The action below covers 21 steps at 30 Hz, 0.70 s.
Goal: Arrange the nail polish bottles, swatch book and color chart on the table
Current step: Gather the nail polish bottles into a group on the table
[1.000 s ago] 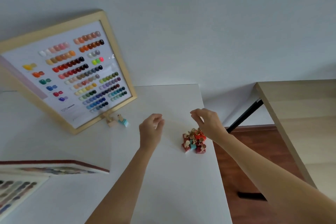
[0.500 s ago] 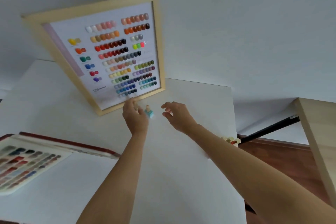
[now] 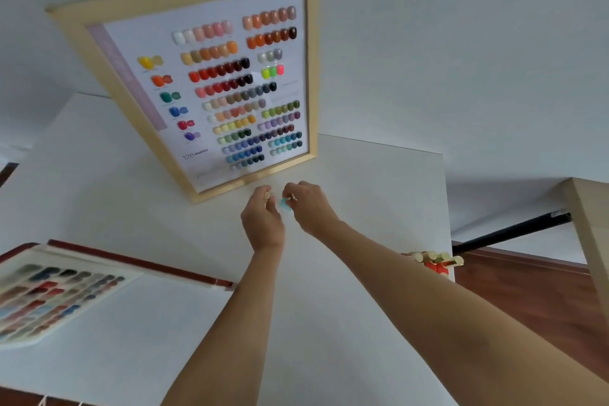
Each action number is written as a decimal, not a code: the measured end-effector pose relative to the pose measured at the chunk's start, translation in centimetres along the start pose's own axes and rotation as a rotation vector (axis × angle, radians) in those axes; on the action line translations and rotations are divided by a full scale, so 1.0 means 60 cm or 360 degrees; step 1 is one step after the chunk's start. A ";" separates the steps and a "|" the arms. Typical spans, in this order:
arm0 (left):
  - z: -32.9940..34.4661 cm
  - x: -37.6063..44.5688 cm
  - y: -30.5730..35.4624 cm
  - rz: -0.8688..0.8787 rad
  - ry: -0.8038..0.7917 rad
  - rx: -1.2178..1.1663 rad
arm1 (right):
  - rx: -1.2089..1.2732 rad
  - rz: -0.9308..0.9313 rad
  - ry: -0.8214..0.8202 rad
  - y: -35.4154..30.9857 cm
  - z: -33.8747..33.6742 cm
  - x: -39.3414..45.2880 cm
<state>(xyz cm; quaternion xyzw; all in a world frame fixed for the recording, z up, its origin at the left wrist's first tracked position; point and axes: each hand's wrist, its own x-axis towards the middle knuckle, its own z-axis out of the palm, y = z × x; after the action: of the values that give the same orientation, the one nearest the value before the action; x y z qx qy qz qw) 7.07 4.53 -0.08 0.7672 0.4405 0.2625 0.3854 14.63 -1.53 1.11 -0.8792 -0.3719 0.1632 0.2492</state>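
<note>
We have both hands just short of the bottom edge of the wood-framed colour chart [image 3: 211,76], and the small pale-blue nail polish bottle [image 3: 284,203] sits between them, touching the right hand [image 3: 309,208], whose curled fingers pinch its cap. The left hand [image 3: 263,217] is curled around a gold-capped bottle [image 3: 267,196]. The cluster of red, gold-capped bottles [image 3: 435,262] lies well behind our right forearm; its axis we cannot tell.

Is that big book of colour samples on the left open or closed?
Open. The swatch book lies flat on the white table with a page of colour chips facing up and its dark red cover edge showing behind the page.
</note>
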 end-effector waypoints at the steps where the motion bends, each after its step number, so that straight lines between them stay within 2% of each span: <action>1: -0.002 -0.003 0.000 0.0000 -0.0007 -0.0006 | -0.0036 0.0018 -0.0006 0.003 -0.001 -0.003; 5: -0.009 -0.024 0.002 0.0039 -0.0085 -0.0030 | -0.0032 0.0119 0.0033 0.025 -0.016 -0.035; 11: -0.025 -0.089 0.011 0.0297 -0.0283 -0.0053 | 0.0125 0.0325 0.0205 0.060 -0.058 -0.148; 21: -0.009 -0.239 0.027 0.0519 -0.0846 -0.0222 | 0.0164 0.0563 0.0417 0.129 -0.095 -0.384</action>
<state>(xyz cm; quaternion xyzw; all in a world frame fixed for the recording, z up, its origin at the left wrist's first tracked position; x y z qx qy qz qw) 0.64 -8.38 0.69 0.8411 0.1765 0.1407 0.4915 6.32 -24.88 3.81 -0.9305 -0.1676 0.1075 0.3074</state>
